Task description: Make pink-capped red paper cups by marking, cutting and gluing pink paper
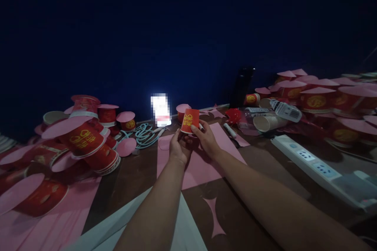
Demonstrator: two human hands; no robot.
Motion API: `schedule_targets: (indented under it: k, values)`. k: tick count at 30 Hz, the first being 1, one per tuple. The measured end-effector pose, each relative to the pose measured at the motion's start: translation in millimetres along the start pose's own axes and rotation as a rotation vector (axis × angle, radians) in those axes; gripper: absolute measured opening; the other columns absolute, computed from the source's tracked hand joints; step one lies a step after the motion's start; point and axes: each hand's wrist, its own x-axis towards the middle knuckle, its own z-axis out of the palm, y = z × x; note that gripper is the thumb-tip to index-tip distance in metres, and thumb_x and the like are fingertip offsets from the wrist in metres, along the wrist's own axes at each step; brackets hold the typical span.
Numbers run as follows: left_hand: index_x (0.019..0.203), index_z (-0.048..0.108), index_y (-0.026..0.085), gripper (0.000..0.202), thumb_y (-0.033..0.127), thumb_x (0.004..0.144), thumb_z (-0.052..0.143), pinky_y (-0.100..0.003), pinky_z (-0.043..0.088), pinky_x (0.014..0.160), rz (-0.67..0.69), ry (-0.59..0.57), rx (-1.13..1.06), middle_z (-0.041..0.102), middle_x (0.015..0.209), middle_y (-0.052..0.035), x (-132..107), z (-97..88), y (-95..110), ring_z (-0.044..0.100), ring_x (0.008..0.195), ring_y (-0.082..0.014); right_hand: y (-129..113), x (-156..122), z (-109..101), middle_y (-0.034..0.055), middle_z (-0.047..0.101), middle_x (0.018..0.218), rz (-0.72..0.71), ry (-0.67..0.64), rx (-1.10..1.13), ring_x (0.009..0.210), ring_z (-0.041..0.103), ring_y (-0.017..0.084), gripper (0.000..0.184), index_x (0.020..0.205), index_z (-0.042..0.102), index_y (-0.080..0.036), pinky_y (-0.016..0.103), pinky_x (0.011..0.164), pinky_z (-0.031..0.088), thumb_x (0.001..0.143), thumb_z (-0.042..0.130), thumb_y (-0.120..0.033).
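While left hand (180, 150) and right hand (208, 138) grasp the red cup (188, 120) between them, pink paper (203, 172) sits at its six o'clock, power strip (312, 168) at four!

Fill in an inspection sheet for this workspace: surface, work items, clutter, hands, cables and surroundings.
Surface: brown tabletop, with a pink sheet beneath the hands.
Work items: red cup with gold markings, held up over the sheet.
Clutter: piled red cups with pink paper pieces at left and right; pink offcut between the forearms.
Hands: right hand grips the red cup's side; left hand is at its lower end, grip partly hidden.
Cables: light-blue cable in loose loops beside a glowing screen; power strip at right.
Surroundings: dark blue backdrop; other people: nothing seen.
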Motion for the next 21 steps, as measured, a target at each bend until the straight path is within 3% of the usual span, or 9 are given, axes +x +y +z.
schedule_targets:
  k: [2,5,8,12,15,21]
  values:
    - [0.088,0.064,0.012,0.014,0.024,0.083,0.060,-0.019,0.048,0.053,0.007,-0.087,0.028,0.065,0.070,-0.0024,0,0.5,-4,0.058,0.055,-0.0087,3,2,-2,0.0030,0.067,0.102,-0.009,0.039,-0.010,0.076,0.066,0.016,0.057,0.120,0.050,-0.026,0.032,0.067,0.056,0.071,0.074,-0.043]
    - [0.092,0.066,0.011,0.015,0.017,0.078,0.067,-0.022,0.052,0.066,0.014,-0.202,0.100,0.069,0.081,-0.0053,-2,1.1,-12,0.065,0.069,-0.0117,8,7,-7,0.0033,0.067,0.101,-0.069,0.127,-0.081,0.085,0.065,0.017,0.056,0.116,0.052,-0.022,0.031,0.074,0.054,0.070,0.074,-0.045]
    - [0.089,0.066,0.012,0.014,0.010,0.074,0.067,-0.022,0.053,0.070,0.011,-0.237,0.162,0.070,0.083,-0.0063,-3,0.5,-15,0.067,0.074,-0.0129,9,10,-11,0.0027,0.067,0.099,-0.071,0.150,-0.146,0.086,0.064,0.017,0.057,0.117,0.051,-0.022,0.032,0.077,0.053,0.070,0.073,-0.047]
    - [0.080,0.065,0.011,0.005,0.009,0.080,0.060,-0.022,0.054,0.069,0.010,-0.139,0.097,0.069,0.075,-0.0057,-1,-1.0,-11,0.065,0.067,-0.0112,6,7,-9,0.0029,0.065,0.102,-0.070,0.157,-0.145,0.086,0.063,0.016,0.058,0.117,0.050,-0.023,0.032,0.076,0.054,0.069,0.073,-0.045]
    - [0.077,0.063,0.010,0.010,0.010,0.083,0.055,-0.021,0.053,0.062,0.011,-0.031,0.036,0.066,0.068,-0.0051,0,-1.3,-6,0.063,0.060,-0.0102,2,5,-6,0.0028,0.064,0.106,-0.049,0.152,-0.093,0.087,0.063,0.016,0.057,0.117,0.049,-0.025,0.031,0.074,0.055,0.068,0.074,-0.043]
    - [0.079,0.063,0.010,0.008,0.010,0.083,0.056,-0.018,0.050,0.053,0.007,0.025,0.004,0.065,0.066,-0.0024,-3,3.3,-3,0.060,0.054,-0.0078,-1,3,-3,0.0031,0.064,0.104,-0.089,0.137,-0.064,0.086,0.064,0.016,0.057,0.119,0.048,-0.026,0.030,0.072,0.056,0.070,0.074,-0.041]
